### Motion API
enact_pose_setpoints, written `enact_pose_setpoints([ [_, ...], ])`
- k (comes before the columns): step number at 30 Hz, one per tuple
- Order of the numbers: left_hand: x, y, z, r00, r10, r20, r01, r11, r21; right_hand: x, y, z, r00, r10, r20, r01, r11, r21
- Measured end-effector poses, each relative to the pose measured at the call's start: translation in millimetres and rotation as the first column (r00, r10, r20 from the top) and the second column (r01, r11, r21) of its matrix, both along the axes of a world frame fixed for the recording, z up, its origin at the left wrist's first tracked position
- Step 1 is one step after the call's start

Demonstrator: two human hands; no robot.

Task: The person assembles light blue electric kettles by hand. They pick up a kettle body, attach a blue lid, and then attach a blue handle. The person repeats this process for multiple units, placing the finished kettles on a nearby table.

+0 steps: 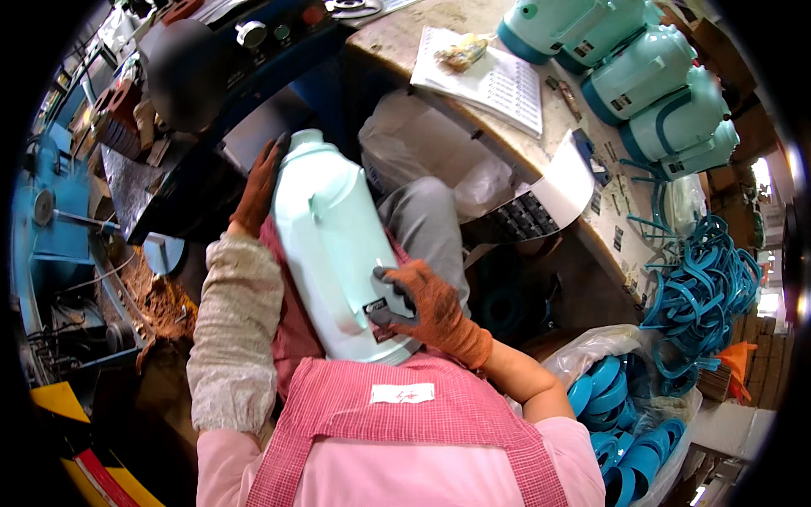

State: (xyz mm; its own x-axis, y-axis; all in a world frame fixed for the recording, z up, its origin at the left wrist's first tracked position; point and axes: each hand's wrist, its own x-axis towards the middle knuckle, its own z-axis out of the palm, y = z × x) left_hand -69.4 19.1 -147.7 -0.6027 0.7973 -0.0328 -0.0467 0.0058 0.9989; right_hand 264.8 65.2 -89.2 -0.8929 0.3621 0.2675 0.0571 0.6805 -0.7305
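A pale mint thermos jug [329, 203] leans across my lap, its neck pointing away and its base near my apron. Along its left shoulder lies my left hand [260, 190], gloved, with fingers stretched up beside the neck and holding that side. My right hand [435, 313], in a rust-orange glove with dark fingertips, grips the lower right side with bent fingers. Its thumb covers part of a small dark label [375, 305] on the jug. The handle [345, 296] runs down the upper face. The undersides of both hands are hidden.
Several mint jugs with blue bases [646, 80] stand on the workbench [384, 38] at far right, near a printed sheet [515, 93]. Blue straps [705, 279] hang over its right end. Below sits a plastic bag [591, 342] of blue rings. Blue machinery [55, 224] stands at left.
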Motion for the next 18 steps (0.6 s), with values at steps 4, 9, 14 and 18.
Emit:
enact_pose_setpoints([
  [4,-14,-15,22,0.959,-0.051,-0.277,0.021,0.994,-0.107,-19,106,-31,0.957,-0.291,0.0,0.274,0.899,0.341],
  [9,-8,-5,93,0.997,-0.067,0.044,0.07,0.995,-0.075,-59,287,-188,0.893,-0.395,0.214,0.383,0.919,0.096],
  [14,-20,-17,118,0.999,0.041,0.019,-0.042,0.998,0.04,-119,293,-259,0.645,-0.475,0.599,0.402,0.877,0.263],
  [18,-16,-28,172,0.859,0.247,-0.448,-0.179,0.966,0.189,-88,302,-258,0.621,-0.672,0.404,0.534,0.74,0.409],
])
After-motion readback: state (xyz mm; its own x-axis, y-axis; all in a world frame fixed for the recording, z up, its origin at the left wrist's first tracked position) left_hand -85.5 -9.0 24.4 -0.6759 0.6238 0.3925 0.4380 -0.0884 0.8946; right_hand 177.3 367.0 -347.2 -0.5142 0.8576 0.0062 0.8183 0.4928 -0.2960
